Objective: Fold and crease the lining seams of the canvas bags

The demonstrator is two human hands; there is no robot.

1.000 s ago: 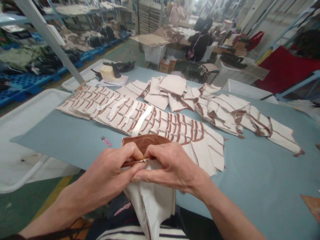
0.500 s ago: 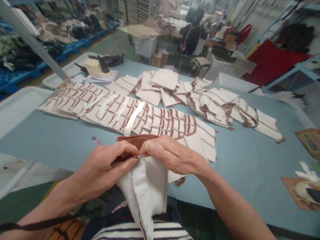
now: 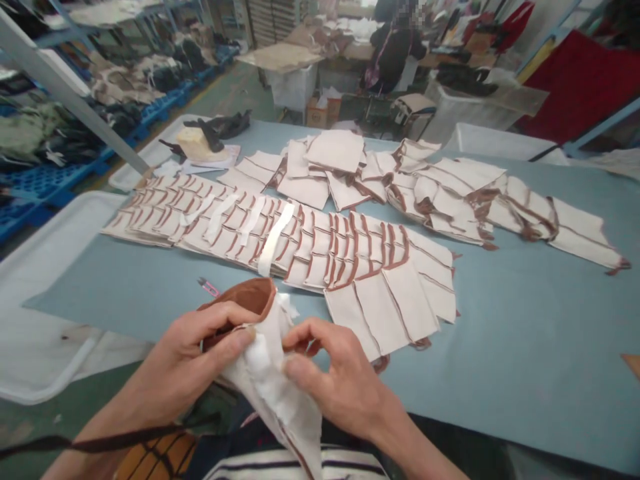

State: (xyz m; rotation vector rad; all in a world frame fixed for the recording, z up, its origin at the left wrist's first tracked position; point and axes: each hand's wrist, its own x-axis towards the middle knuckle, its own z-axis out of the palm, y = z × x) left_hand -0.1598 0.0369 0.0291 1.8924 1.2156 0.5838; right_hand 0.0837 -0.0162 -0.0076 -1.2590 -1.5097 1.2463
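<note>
Held above the lap, at the near edge of the blue table [image 3: 500,373]: one cream pouch [image 3: 276,333], tilted, with brown lining showing at its open mouth. Grasped the pouch firmly with the left hand [image 3: 210,340], by the rim, with the thumb pressed on the near outer face and the fingers partly hidden at the opening. Had the right hand [image 3: 340,380] half curled at the pouch's right side, with thumb and forefinger at a loose band of white material [image 3: 287,400] along the seam. Could not tell a pinch from a light touch there.

Found just beyond the pouch: one long overlapping row of brown-edged pieces [image 3: 225,220], crossed by several white strips [image 3: 273,243]. Lay at the row's near right end: flat cream panels [image 3: 383,313], fanned out. Sat left of the pouch, near its mouth: small pink-handled snips [image 3: 209,288].

Listed farther back on the table: a loose heap of cream pieces [image 3: 335,153], trailing off to the right; at the far left, a pale yellow block [image 3: 196,143], with black material [image 3: 227,125] beside it.

Stood around the table: a white bin [image 3: 30,267] at the left, blue pallets [image 3: 145,120] beyond, a red cloth [image 3: 580,93] at the right. Appeared in the background: one co-worker [image 3: 397,57] in dark clothing.
</note>
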